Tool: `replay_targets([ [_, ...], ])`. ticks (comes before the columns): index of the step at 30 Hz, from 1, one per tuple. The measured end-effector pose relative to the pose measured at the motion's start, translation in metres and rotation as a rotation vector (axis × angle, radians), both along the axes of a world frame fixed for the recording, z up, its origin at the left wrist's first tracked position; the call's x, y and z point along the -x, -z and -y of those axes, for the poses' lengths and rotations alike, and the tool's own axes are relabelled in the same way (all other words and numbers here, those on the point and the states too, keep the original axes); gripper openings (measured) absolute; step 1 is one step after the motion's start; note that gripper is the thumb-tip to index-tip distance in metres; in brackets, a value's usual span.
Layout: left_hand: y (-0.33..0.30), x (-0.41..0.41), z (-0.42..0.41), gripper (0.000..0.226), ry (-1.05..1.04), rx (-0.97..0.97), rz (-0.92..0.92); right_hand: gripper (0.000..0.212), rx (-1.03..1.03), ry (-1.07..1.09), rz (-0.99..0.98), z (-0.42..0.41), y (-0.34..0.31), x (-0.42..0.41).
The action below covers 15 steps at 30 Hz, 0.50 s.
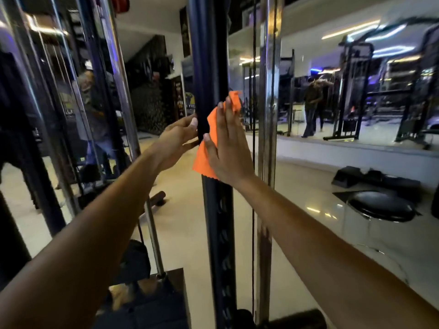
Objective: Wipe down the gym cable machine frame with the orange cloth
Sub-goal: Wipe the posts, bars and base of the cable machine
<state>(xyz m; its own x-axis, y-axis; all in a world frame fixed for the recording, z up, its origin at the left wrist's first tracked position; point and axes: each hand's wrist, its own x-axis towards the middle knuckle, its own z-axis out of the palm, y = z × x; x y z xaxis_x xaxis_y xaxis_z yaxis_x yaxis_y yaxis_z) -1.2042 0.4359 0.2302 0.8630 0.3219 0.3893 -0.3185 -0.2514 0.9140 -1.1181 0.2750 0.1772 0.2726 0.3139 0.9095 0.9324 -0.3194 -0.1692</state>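
At the middle of the frame, against the dark upright post (209, 67): right hand (226, 148) flat, fingers straight and together, pointing up, palm pressing the orange cloth (204, 160) onto the post's face. No curl, no pinch; cloth pinned between palm and steel only, a crumpled corner poking out above the fingertips, a loose lower edge hanging below the heel of the palm. Just beside it, across the post, left hand (177, 138) curved round the post's left edge, fingertips hidden behind the steel, thumb laid along the front; apparently bracing the post rather than holding cloth, though contact with the cloth's left edge hard to tell.

Key relation: post's long axis vertical, running well above the fingertips and far below the wrist, with adjustment holes visible lower down. Right hand directly on the work, so likely the wiping hand; stroke up or down along that axis, flat palm suited to sliding.

Both forearms stretched forward and upward, converging on the post, wrists roughly level. To the right, a black cable (253, 162) and a chrome rod (267, 150) standing parallel, near the right wrist; worth avoiding on a downward pass.
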Motion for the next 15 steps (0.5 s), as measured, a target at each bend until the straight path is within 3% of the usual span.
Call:
replay_targets([
  [4, 0.026, 0.003, 0.011, 0.043, 0.016, 0.013, 0.020, 0.078, 0.089, -0.015, -0.078, 0.015, 0.112, 0.014],
  [6, 0.032, 0.004, 0.016, 0.045, 0.007, 0.021, 0.038, 0.080, 0.134, -0.005, -0.125, 0.019, 0.148, 0.017],
  [11, 0.030, 0.009, 0.018, 0.066, 0.000, 0.056, 0.021, 0.082, 0.050, -0.040, -0.138, 0.009, 0.084, 0.017],
  [15, 0.044, 0.007, 0.023, 0.061, -0.035, 0.072, 0.039, 0.080, 0.010, -0.016, -0.126, 0.002, 0.081, 0.015],
])
